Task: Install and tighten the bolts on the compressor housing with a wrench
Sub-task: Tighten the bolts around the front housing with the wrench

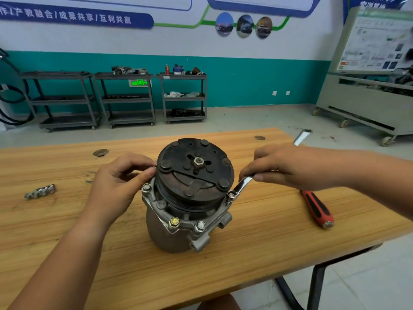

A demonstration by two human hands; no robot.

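Compressor (187, 220) stands upright mid-worktop (223, 276), dark pulley face (194, 171) up and tipped a little toward the camera.

Flange below the pulley carries bolts:
- one at the compressor's left (146, 187)
- two on its near side, one yellowish (174, 221) and one silver (201, 225)
- a fourth bolt (231, 194) at its right, capped by the wrench's ring end

Wrench (242, 183) slants up and away from the compressor's right flange. Its far tip shows beyond the knuckles.

Right hand (283, 166), right of the compressor: fingers (260, 177) narrow, pinching the wrench shank between thumb and curled forefinger, close to the ring end.

Left hand (118, 182), left of the compressor: fingers (146, 174) curled in, thumb and forefinger tips against the pulley's left rim, gripping it. A small bright bit shows at the fingertips; cannot tell what it is.

Red-and-black screwdriver (317, 208) lies flat on the worktop, right of the compressor, apart from it and just below the right wrist.

Cluster of small metal parts (40, 191) lies well to the compressor's left.

Three grey shelf carts (125, 99) stand against the wall, far behind the compressor.
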